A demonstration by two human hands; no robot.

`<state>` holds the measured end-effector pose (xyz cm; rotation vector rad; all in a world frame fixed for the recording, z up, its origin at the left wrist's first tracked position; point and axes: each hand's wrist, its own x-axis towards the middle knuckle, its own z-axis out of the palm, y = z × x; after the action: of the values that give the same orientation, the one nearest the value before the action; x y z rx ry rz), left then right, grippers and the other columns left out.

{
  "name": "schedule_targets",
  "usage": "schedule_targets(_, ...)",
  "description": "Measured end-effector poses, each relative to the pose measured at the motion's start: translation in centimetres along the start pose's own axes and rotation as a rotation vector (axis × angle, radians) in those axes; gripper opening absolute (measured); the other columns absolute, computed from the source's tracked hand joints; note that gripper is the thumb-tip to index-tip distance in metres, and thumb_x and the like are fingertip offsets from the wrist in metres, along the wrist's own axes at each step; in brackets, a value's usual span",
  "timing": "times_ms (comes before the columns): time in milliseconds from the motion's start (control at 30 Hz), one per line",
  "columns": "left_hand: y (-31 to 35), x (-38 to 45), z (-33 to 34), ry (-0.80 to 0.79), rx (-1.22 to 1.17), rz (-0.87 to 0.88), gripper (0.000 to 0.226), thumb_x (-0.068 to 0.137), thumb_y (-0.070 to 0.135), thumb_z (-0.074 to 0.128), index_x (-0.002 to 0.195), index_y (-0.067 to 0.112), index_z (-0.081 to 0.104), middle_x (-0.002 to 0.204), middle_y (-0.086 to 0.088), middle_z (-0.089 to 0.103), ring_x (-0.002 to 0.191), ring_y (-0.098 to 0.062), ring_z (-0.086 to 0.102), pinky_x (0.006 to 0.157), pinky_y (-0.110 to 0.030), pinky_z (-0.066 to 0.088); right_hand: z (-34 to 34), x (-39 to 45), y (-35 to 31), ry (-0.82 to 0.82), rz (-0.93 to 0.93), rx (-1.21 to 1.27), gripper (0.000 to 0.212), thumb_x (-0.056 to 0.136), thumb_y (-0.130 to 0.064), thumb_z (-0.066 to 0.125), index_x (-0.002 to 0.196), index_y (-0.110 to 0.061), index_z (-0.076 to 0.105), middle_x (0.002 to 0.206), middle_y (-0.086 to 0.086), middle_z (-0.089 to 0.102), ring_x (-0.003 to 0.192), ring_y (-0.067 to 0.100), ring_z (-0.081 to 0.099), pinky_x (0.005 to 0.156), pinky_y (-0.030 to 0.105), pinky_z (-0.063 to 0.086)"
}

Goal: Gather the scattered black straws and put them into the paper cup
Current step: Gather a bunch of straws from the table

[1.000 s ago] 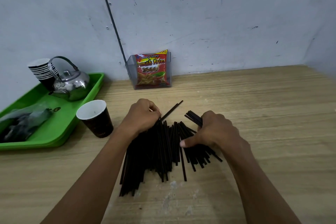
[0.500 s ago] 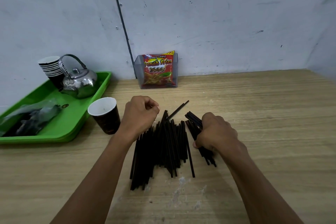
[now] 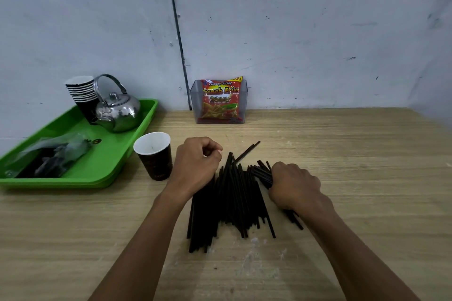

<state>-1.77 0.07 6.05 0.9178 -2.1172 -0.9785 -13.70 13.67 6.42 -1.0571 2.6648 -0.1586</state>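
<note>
Tighter now, right hand [image 3: 294, 184] grips a straw bundle [image 3: 263, 175] — left hand [image 3: 195, 166] curled, pinching straws [image 3: 232, 198].

The right hand [image 3: 294, 186] covers the middle of a small bunch of black straws [image 3: 232, 200], so whether its curled fingers [image 3: 281, 171] truly clasp them cannot be told, and the left hand [image 3: 198, 166] hides the upper left of the pile beneath a loose fist. The contents of the crumpled clear bag [image 3: 51, 156] on the green tray [image 3: 107, 168] are a dark blur, and the tray's left end is cut off by the frame. The print on the paper cup [image 3: 155, 156] is too small to read.
</note>
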Motion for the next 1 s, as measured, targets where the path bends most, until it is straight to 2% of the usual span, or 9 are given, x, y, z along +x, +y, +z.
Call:
schedule_targets(67,0.1,0.0,-0.2,0.0,-0.012,0.01,0.015,0.085,0.01,0.061,0.084,0.016,0.075,0.072,0.004,0.071,0.069,-0.014,0.07,0.072,-0.028,0.056,0.0,0.1,0.3,-0.016,0.0,-0.007,0.022,0.093,-0.013,0.049,0.115,-0.016,0.048,0.11,0.004,0.05,0.103,0.024,0.049,0.079,0.033,0.034)
schedule_targets(167,0.2,-0.1,-0.5,-0.003,-0.027,0.018,0.014,0.086,0.01,0.061,0.086,0.016,0.074,0.072,0.003,0.07,0.07,-0.014,0.07,0.071,-0.027,0.056,0.2,0.7,1.3,-0.065,-0.004,0.08,0.015,0.093,-0.012,0.051,0.106,-0.017,0.044,0.104,0.003,0.051,0.094,0.021,0.051,0.078,0.033,0.044)
schedule_targets(333,0.5,-0.2,-0.7,-0.004,-0.04,0.021,0.015,0.086,0.011,0.061,0.086,0.016,0.075,0.073,0.005,0.07,0.07,-0.013,0.07,0.07,-0.026,0.055,-0.4,1.6,3.2,-0.162,0.033,0.379,0.016,0.096,-0.019,0.053,0.11,-0.013,0.048,0.092,0.005,0.054,0.081,0.017,0.053,0.064,0.029,0.043)
schedule_targets(467,0.7,-0.2,-0.9,0.001,-0.043,0.03,0.014,0.088,0.01,0.061,0.087,0.015,0.074,0.074,0.002,0.071,0.069,-0.016,0.071,0.066,-0.022,0.054,-0.4,2.0,4.5,-0.172,0.078,0.715,0.024,0.094,-0.018,0.059,0.114,-0.008,0.053,0.111,0.011,0.06,0.104,0.024,0.056,0.084,0.035,0.045)
schedule_targets(533,0.9,-0.2,-1.1,0.007,-0.046,0.039,0.014,0.089,0.01,0.06,0.087,0.015,0.074,0.073,-0.001,0.071,0.067,-0.018,0.071,0.06,-0.018,0.053,-0.3,2.2,5.1,-0.154,0.094,0.82,0.025,0.093,-0.016,0.061,0.114,-0.005,0.055,0.104,0.01,0.064,0.101,0.024,0.058,0.091,0.038,0.045)
schedule_targets(600,1.2,-0.2,-1.1,0.01,-0.052,0.049,0.015,0.09,0.008,0.059,0.087,0.014,0.073,0.072,-0.004,0.071,0.065,-0.02,0.07,0.058,-0.018,0.052,-0.4,2.6,5.6,-0.152,0.085,0.973,0.02,0.095,-0.01,0.057,0.113,0.001,0.057,0.09,0.012,0.067,0.088,0.024,0.062,0.084,0.039,0.051)
schedule_targets(667,1.4,-0.2,-1.1,0.013,-0.061,0.059,0.015,0.09,0.008,0.059,0.088,0.014,0.072,0.072,-0.006,0.071,0.065,-0.022,0.07,0.06,-0.022,0.054,-0.6,2.6,5.9,-0.153,0.066,1.198,0.012,0.099,-0.004,0.048,0.106,0.002,0.057,0.083,0.015,0.065,0.076,0.026,0.065,0.067,0.035,0.055)
schedule_targets(800,1.9,-0.2,-0.7,0.012,-0.077,0.07,0.016,0.09,0.008,0.059,0.086,0.018,0.072,0.074,-0.005,0.071,0.067,-0.02,0.07,0.065,-0.027,0.056,-0.4,2.5,6.2,-0.002,-0.089,1.439,0.011,0.1,-0.003,0.045,0.095,-0.006,0.055,0.071,0.008,0.055,0.062,0.02,0.058,0.062,0.036,0.051)
schedule_targets(1000,2.5,-0.5,0.4,-0.024,-0.07,0.092,0.016,0.089,0.008,0.06,0.09,0.019,0.073,0.078,0.001,0.071,0.07,-0.013,0.07,0.065,-0.023,0.056,1.1,3.2,6.1,0.377,-0.326,1.345,0.017,0.096,-0.015,0.059,0.083,-0.007,0.051,0.058,0.003,0.047,0.049,0.015,0.046,0.052,0.031,0.044)
